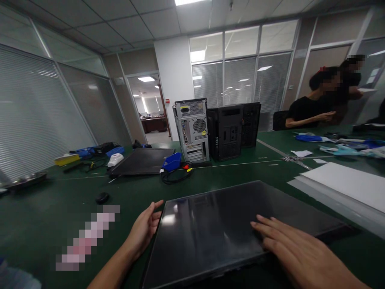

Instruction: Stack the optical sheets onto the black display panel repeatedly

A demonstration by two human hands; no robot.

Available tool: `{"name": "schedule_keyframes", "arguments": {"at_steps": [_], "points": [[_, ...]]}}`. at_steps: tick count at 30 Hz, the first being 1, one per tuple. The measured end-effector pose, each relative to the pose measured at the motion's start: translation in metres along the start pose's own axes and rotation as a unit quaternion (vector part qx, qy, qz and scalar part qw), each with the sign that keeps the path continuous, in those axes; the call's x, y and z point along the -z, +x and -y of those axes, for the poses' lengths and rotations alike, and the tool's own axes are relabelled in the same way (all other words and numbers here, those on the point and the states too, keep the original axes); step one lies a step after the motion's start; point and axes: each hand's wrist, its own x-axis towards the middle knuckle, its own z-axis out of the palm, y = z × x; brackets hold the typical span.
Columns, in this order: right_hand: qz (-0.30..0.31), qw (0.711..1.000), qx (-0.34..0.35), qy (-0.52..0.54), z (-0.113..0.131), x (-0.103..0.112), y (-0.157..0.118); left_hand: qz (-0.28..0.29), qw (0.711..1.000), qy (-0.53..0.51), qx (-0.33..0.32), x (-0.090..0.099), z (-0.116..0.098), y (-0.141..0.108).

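A flat black glossy screen panel [210, 224] lies face up on the green table [126, 208] in front of me. My left hand [146, 224] is at the panel's left edge, thumb and fingers apart, with the fingertips beside the rim. Resting on the panel's right part is my right hand [288, 245], its fingers stretched out over the glossy surface near the front edge. Neither hand is wrapped around anything.
Beyond the panel stand an open computer case [192, 132] and black cases [227, 132]. A blue object [172, 161] with a cable, another dark panel [144, 160] and white sheets [349, 184] lie around. Two people [314, 102] are at the right.
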Motion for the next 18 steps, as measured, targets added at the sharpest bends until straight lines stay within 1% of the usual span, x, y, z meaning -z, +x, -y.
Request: {"name": "schedule_keyframes", "arguments": {"at_steps": [1,2,3,5,8,10,13,18], "points": [[0.020,0.999,0.027,-0.006,0.005,-0.009,0.010,-0.001,1.000,-0.015,-0.006,0.002,0.000,0.001],[0.040,0.999,0.037,0.005,0.008,-0.017,0.018,-0.002,1.000,-0.028,-0.014,0.003,0.000,0.001],[0.063,0.997,0.032,0.026,0.011,-0.023,0.024,-0.004,0.999,-0.036,-0.021,0.004,-0.001,0.002],[0.110,0.990,-0.013,0.087,0.014,-0.030,0.030,-0.014,0.998,-0.042,-0.034,0.006,-0.001,0.004],[0.157,0.965,-0.118,0.173,0.012,-0.030,0.029,-0.014,0.997,-0.058,-0.048,0.008,-0.001,0.007],[0.185,0.949,-0.148,0.208,0.011,-0.028,0.027,-0.018,0.997,-0.064,-0.050,0.009,0.000,0.008],[0.210,0.937,-0.163,0.227,0.012,-0.027,0.027,-0.025,0.997,-0.066,-0.037,0.009,0.000,0.010],[0.212,0.933,-0.168,0.238,0.013,-0.026,0.028,-0.021,0.997,-0.068,-0.030,0.012,0.004,0.012]]}}
